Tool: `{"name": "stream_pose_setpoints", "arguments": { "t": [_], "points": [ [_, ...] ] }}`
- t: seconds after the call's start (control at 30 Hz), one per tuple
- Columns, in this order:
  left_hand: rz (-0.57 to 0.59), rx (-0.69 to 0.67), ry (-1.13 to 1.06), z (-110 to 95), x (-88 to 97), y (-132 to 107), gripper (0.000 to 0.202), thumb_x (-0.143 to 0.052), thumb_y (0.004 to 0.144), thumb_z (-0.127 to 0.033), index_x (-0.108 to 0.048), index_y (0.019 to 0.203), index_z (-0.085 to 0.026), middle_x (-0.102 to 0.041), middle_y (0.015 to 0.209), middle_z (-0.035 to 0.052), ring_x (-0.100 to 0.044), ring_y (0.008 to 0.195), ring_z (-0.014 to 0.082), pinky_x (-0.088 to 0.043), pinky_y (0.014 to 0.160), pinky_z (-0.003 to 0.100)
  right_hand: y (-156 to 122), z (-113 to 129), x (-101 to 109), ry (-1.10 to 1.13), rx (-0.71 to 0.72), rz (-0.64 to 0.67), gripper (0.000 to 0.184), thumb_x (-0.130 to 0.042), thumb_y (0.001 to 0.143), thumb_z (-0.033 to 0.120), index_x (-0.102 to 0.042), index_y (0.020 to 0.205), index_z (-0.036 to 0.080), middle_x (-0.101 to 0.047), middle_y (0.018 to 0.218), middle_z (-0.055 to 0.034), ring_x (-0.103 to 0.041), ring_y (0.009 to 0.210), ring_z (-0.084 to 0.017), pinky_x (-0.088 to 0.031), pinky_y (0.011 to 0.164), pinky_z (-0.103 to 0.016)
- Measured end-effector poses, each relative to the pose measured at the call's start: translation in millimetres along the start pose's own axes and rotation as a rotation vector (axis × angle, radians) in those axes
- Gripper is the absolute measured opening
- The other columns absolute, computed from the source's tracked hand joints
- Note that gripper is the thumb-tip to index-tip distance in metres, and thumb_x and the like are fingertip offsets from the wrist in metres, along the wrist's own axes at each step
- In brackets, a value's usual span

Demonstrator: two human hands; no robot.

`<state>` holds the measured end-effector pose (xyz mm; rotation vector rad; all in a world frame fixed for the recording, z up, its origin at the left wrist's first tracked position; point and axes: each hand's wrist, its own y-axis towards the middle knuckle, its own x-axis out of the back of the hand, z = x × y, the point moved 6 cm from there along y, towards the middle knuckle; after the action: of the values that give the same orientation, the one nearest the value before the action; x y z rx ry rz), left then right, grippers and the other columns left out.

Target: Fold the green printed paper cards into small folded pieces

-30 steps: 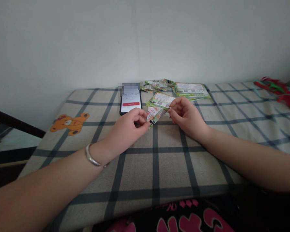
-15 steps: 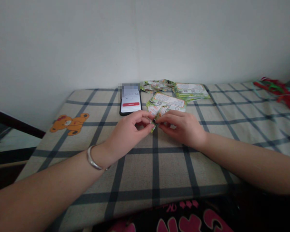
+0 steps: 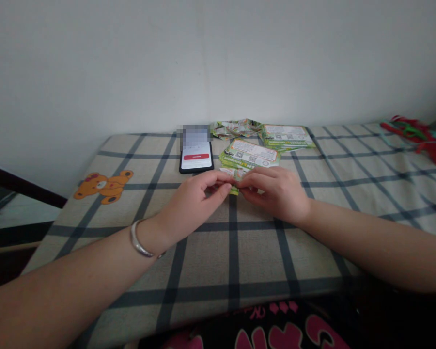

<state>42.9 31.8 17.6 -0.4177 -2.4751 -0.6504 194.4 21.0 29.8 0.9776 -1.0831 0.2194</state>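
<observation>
My left hand [image 3: 199, 196] and my right hand [image 3: 276, 191] meet at the middle of the table, fingertips nearly touching. Between them they pinch a small green-and-white printed paper [image 3: 233, 172], its lower green edge showing below the fingers. Most of it is hidden behind my fingertips. Just beyond lies a pile of printed green-and-white sheets [image 3: 254, 152], with text and square codes on the top one. A silvery bracelet [image 3: 140, 240] circles my left wrist.
A phone [image 3: 196, 157] with a lit screen lies left of the sheets. Against the wall are crumpled or folded printed papers [image 3: 236, 128] and another stack of sheets [image 3: 287, 135]. A bear picture [image 3: 105, 186] is at left, red-and-green straps [image 3: 419, 138] far right, on the checked tablecloth [image 3: 199, 286].
The paper between my fingers has shifted and turned, showing less of its length toward the pile. My fingertips have drawn slightly closer together. The other things stay in place.
</observation>
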Motion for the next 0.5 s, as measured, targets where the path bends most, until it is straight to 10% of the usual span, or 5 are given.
{"name": "stream_pose_setpoints", "arguments": {
  "t": [0.5],
  "points": [
    [-0.064, -0.28, 0.335, -20.7, 6.9, -2.6, 0.018, -0.057, 0.089, -0.016, -0.066, 0.105, -0.019, -0.07, 0.098, 0.0034, -0.063, 0.095, 0.0166, -0.05, 0.09, 0.034, 0.2, -8.5, 6.1, 0.21, -0.147, -0.099, 0.006, -0.058, 0.077, 0.016, -0.06, 0.08, 0.021, -0.064, 0.076, -0.0004, -0.058, 0.069, -0.013, -0.043, 0.061, -0.026]
  ]
}}
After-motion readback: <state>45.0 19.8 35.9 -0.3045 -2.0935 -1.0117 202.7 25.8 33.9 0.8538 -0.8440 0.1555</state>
